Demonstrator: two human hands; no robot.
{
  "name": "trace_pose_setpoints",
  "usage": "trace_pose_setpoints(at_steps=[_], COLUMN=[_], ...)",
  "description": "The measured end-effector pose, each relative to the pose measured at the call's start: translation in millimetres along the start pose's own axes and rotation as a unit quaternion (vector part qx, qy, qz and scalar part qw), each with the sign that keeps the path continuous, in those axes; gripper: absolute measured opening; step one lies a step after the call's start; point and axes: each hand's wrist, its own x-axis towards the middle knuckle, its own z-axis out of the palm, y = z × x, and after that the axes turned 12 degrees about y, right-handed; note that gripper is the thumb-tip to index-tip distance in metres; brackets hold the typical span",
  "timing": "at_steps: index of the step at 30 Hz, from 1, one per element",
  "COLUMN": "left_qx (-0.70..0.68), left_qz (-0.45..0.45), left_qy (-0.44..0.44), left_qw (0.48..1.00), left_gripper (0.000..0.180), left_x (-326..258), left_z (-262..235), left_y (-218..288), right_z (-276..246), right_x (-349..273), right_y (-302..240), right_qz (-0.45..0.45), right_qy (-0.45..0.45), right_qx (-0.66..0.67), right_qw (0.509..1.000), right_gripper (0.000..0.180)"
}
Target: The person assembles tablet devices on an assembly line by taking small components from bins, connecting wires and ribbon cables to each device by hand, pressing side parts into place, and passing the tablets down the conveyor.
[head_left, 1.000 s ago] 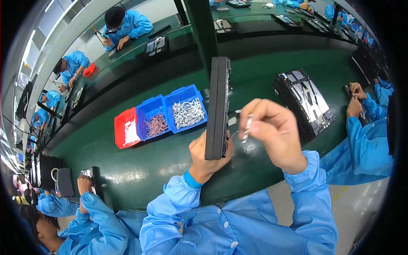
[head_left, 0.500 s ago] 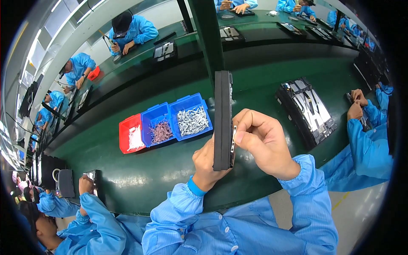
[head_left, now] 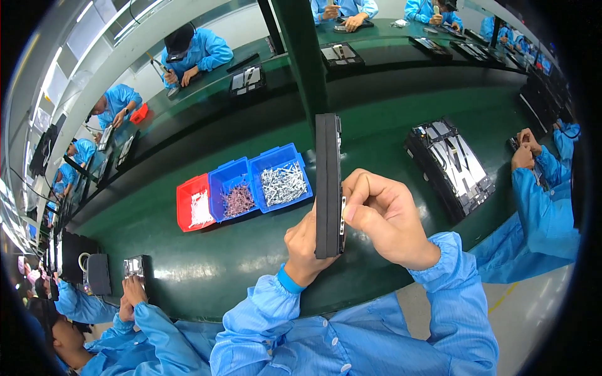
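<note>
My left hand (head_left: 302, 248) is wrapped round a black slab-like device (head_left: 325, 188), stood on its narrow edge; most of those fingers are hidden behind it. A seam runs along its dark side, so it may be two stacked pieces. My right hand (head_left: 394, 220) pinches a small, pale metal strip with dark holes (head_left: 343, 212) between thumb and forefinger, against the device's right-hand face. Whether the strip is seated or only touching there, I cannot tell.
Left of the device stand a red bin (head_left: 182, 203) of white pieces, a blue bin (head_left: 217, 178) of reddish-brown pieces and another blue bin (head_left: 271, 156) of silvery pieces. Opened black devices (head_left: 461, 166) lie stacked at right on the green table (head_left: 251, 276). Co-workers sit on both sides.
The device and my right hand have shifted slightly downward in the picture. The pinch on the strip stays. At lower left, a co-worker's hands have moved on a small device.
</note>
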Motion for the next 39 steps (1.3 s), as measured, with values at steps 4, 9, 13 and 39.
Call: trace_pose_setpoints(at_steps=[4,9,13,39], left_qx=[0.006,0.0,0.0,-0.009], left_qz=[-0.004,0.017,0.014,0.015], left_qy=[-0.003,-0.003,-0.006,-0.005], left_qw=[1.0,1.0,1.0,1.0], left_gripper=[0.053,0.05,0.048,0.063], left_x=[-1.1,-1.1,-1.7,-2.5], left_z=[-0.1,-0.4,-1.1,0.0], left_y=[1.3,0.3,0.6,4.3], right_z=[-1.3,-1.4,-2.8,-2.5], right_x=[-0.6,-1.4,-1.7,-0.9], right_y=[1.1,-0.9,-0.8,-7.1], right_qz=[0.027,0.034,0.035,0.137], right_qy=[0.001,0.002,0.002,0.029], right_qx=[0.028,0.029,0.015,0.059], right_qw=[0.999,0.999,0.999,0.988], right_gripper=[0.004,0.004,0.006,0.002])
